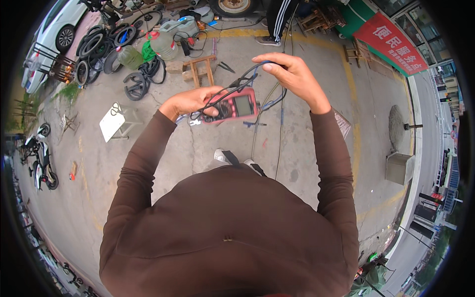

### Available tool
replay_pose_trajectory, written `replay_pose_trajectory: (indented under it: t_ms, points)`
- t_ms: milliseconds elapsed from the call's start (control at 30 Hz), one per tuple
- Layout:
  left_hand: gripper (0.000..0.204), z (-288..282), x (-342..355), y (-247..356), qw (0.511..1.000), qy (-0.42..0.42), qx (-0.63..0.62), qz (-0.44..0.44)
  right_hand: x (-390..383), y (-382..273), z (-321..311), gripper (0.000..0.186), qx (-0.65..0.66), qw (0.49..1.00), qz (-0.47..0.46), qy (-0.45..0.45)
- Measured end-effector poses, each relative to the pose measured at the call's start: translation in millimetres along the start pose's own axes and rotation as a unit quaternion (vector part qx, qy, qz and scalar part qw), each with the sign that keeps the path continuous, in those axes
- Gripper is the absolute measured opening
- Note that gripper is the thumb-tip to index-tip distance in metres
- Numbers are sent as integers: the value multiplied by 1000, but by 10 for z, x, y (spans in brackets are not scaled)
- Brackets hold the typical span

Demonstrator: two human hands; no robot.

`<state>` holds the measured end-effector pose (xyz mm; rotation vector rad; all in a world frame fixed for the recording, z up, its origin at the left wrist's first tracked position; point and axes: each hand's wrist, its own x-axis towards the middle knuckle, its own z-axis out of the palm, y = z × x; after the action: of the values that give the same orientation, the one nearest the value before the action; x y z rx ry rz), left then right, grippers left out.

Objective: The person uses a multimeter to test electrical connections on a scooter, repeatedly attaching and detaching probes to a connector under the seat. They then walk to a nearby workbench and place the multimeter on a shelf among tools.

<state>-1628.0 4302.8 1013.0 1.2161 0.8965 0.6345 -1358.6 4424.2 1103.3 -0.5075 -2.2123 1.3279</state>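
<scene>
My left hand (190,102) is closed on a red multimeter (243,106), thumb over its dial side. The meter lies sideways with its grey screen facing up. Loops of dark test leads (241,83) cross over the meter. My right hand (298,79), to the right and farther out, pinches the leads between thumb and fingers. From there the leads hang down behind the meter on its right side. Part of the left fingers is hidden beneath the meter.
A white stool (115,122) stands at left, near black tyres (92,43) and plastic jugs (163,44). A small wooden frame (196,72) and pliers (226,67) lie ahead. A hose (280,143) runs across the concrete. Another person's leg (277,22) is beyond.
</scene>
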Motion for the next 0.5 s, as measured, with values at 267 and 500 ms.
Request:
replay_pose_trajectory:
  t_ms: [267, 500]
  points:
    - [58, 198, 43, 555, 993, 56, -52, 93, -369, 1260, 703, 25, 338, 926, 169, -22]
    - [49, 306, 302, 772, 921, 168, -245, 252, -588, 1351, 1295, 20, 277, 950, 136, 45]
